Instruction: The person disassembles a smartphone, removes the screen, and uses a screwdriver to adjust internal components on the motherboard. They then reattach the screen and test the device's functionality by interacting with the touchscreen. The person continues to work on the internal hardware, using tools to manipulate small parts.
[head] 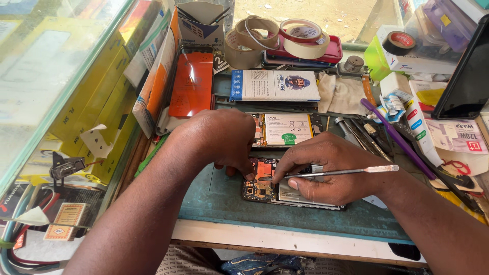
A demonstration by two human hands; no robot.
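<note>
A crowded repair counter is seen from above, topped with a worn teal work mat (219, 196) and edged on one side by a glass display case (56, 66). At the middle of the mat an opened black smartphone with its circuit board and orange flex cable exposed (265, 186) is being worked on. The right hand (328, 170) is curled closed around a slim metal spudger with a flat end (341, 172), gripped pen-style, its tip pressed onto the board just beside the orange cable. The left hand (224, 140) is bent over the top edge of the phone, fingers folded down so that the device is pinned; whether anything is pinched under those fingers cannot be told.

Just behind the phone, a second opened handset showing a white battery with a green pull tab (285, 129) is laid flat. Farther behind the phone, a white and blue rectangular box (275, 85) is set, with an orange flat packet (192, 84) beside it toward the glass case. Well behind the phone, several rolls of beige tape (277, 38) are stacked on a red tray. To the right of the phone, a long purple plastic pry stick (397, 137) is rested across scattered metal tools, and a dark-screened black device (466, 76) is propped upright beyond it.
</note>
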